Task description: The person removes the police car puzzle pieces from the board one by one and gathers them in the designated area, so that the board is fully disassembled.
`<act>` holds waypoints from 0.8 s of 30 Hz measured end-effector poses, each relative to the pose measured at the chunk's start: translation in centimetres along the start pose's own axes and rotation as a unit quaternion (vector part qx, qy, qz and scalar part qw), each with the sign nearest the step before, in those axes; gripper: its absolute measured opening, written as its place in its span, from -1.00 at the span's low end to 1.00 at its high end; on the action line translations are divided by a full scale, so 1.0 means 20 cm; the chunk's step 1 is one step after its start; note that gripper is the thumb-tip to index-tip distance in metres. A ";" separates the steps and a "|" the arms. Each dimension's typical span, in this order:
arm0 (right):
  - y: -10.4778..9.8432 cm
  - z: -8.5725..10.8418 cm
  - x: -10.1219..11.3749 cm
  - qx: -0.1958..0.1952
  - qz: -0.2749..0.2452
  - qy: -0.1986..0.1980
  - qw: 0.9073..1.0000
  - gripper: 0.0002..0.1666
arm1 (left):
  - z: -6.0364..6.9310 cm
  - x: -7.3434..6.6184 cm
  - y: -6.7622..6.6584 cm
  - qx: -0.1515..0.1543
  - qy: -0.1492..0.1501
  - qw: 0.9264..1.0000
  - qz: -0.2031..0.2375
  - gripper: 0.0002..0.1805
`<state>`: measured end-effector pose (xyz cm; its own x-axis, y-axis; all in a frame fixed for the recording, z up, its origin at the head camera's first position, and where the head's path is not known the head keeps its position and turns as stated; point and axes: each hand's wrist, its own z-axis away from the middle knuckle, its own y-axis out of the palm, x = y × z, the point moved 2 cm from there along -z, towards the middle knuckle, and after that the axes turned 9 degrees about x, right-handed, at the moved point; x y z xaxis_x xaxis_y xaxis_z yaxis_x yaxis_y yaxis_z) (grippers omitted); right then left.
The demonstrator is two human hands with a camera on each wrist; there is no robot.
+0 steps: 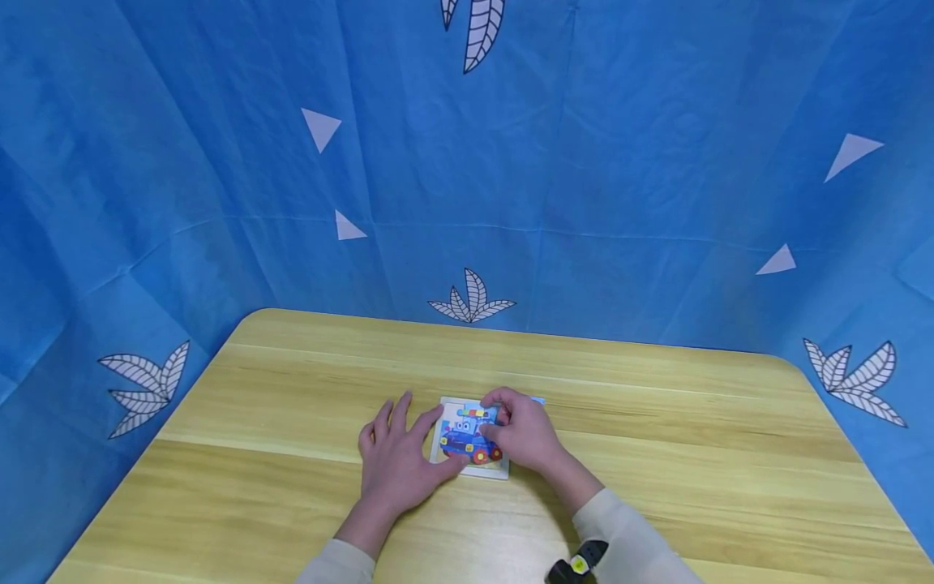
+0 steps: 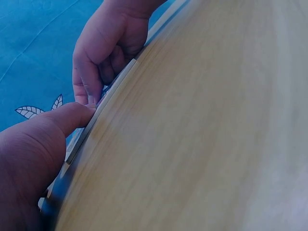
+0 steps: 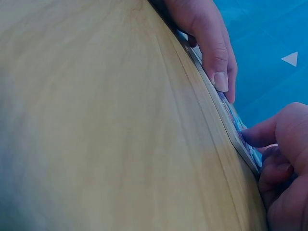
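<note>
A small puzzle board [image 1: 485,473] with a white border and a picture of a blue vehicle with red wheels lies on the table. My left hand [image 1: 401,462] is at its left side, fingers spread, thumb on the lower edge. At the upper right corner my right hand [image 1: 529,434] pinches a light-blue puzzle piece between thumb and index finger, the piece mostly hidden by them. Seen edge-on in the left wrist view, the board [image 2: 103,108] lies flat. The right wrist view shows the right hand [image 3: 288,159] with its other fingers curled, its thumb against the picture.
A small blue thing [image 1: 540,400] shows just beyond the right hand. The wooden table [image 1: 292,389] ends at a blue curtain [image 1: 452,162] printed with leaves and triangles. A black band with a yellow face [image 1: 579,564] is at the right wrist.
</note>
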<state>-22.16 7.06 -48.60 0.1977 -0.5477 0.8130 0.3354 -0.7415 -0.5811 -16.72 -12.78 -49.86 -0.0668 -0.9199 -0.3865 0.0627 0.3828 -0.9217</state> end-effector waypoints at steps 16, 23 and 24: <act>0.02 0.00 -0.01 -0.015 -0.022 0.004 1.000 -0.76 | 0.00 0.01 0.02 -0.005 0.001 1.000 -0.003 -0.04; 0.02 0.00 -0.02 -0.013 -0.047 0.014 0.999 -0.73 | 0.00 0.01 0.01 -0.002 0.000 1.000 -0.003 -0.04; 0.02 0.00 -0.02 -0.013 -0.050 0.014 0.999 -0.73 | 0.00 0.01 0.01 -0.002 0.000 1.000 -0.003 -0.04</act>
<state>-22.16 6.94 -49.10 0.1386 -0.4804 0.8660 0.3274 -0.8030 -0.4979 -16.80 -12.89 -50.20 -0.0678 -0.9225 -0.3801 0.0583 0.3767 -0.9245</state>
